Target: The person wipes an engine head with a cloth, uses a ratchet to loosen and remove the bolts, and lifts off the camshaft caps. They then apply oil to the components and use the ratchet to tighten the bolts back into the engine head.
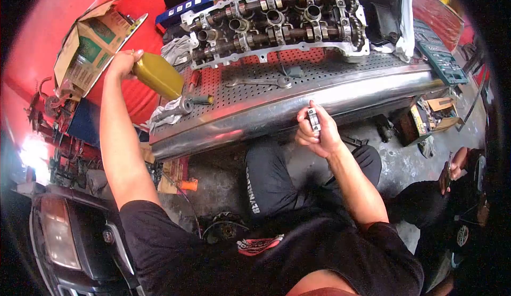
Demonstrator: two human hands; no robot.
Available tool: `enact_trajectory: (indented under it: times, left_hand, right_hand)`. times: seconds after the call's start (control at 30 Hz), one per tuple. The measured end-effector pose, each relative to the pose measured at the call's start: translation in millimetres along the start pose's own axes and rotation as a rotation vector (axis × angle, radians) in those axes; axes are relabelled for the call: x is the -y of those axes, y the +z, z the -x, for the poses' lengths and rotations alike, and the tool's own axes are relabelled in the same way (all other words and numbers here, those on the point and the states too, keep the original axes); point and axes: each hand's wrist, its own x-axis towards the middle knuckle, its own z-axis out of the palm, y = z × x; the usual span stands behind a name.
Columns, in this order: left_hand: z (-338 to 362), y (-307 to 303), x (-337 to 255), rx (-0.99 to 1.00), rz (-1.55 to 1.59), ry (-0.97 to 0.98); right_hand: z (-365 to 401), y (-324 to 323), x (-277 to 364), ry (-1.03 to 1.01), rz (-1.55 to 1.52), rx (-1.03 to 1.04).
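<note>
Head view: left hand (pixel 125 63) grips smooth, boxy gold bottle (pixel 161 76); right hand (pixel 323 135) pinches small, blocky metal part (pixel 314 119).
Left arm stretched out, fingers closed round bottle's end, near bench's left side; right forearm angled up, fingers curled, part in front of shiny rounded edge of perforated metal bench (pixel 213 90), below oily cylinder head (pixel 263 58).

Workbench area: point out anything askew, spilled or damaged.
The cardboard box near the left hand looks most untidy, its flaps splayed at uneven angles. A rag lies crumpled at the left end of the bench. I can make out no spill.
</note>
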Motion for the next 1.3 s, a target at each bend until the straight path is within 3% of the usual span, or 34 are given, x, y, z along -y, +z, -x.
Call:
enact_trajectory:
  times: [0.13,0.3,0.5,0.63,0.73,0.77,0.8,0.83,0.9,0.97,1.0,1.03,1.07,1.13,1.3]
  left_hand:
    - [0.0,6.0,2.2,-0.072,-0.011,0.033]
    - [-0.7,9.5,-4.5,-0.315,-0.148,0.237]
    - [-10.0,15.9,-1.3,-0.345,-0.180,0.229]
    - [-13.0,16.3,0.7,-0.366,-0.222,0.363]
    - [20.9,20.0,-24.2,-0.595,-0.524,0.350]
    - [29.4,21.1,-31.7,-0.578,-0.517,0.296]
    - [34.3,25.6,-29.9,-0.628,-0.517,0.404]
    - [62.6,37.3,-46.4,-0.638,-0.522,0.325]
    - [105.4,75.8,-49.2,-0.605,-0.286,0.608]
    - [196.5,136.7,-91.1,-0.400,-0.061,0.564]
    - [223.8,161.3,-99.7,-0.247,-0.083,0.630]
    - [241.2,186.9,-103.5,-0.217,-0.208,0.756]
    - [251.2,211.6,-102.5,-0.189,-0.332,0.880]
    - [250.1,252.9,-93.7,-0.148,-0.289,1.083]
    - [243.4,273.7,-97.4,-0.071,-0.379,1.139]
  right_hand:
    - [-5.4,0.6,-2.9,0.023,0.001,0.005]
    - [-12.8,4.5,-7.4,0.021,-0.007,0.056]
    - [-16.7,12.2,-5.6,0.021,-0.004,0.068]
    - [-19.4,13.0,-9.3,0.023,0.008,0.073]
    - [-25.0,15.3,-10.1,0.052,0.004,0.013]
    - [-26.2,15.9,-9.8,0.064,-0.001,-0.024]
    - [-27.5,19.9,-8.8,0.068,-0.013,-0.041]
    - [-28.3,26.7,-6.9,0.065,-0.032,-0.066]
    - [-32.2,32.6,-5.7,0.057,-0.081,-0.077]
    - [-37.1,35.1,-3.7,0.061,-0.139,-0.059]
    - [-37.9,37.0,-3.1,0.067,-0.144,-0.082]
    - [-38.4,39.1,-2.9,0.075,-0.147,-0.104]
    - [-39.4,39.3,-1.7,0.084,-0.147,-0.124]
    - [-38.1,34.0,-3.1,0.094,-0.146,-0.117]
    - [-16.6,39.5,12.7,0.112,-0.118,-0.167]
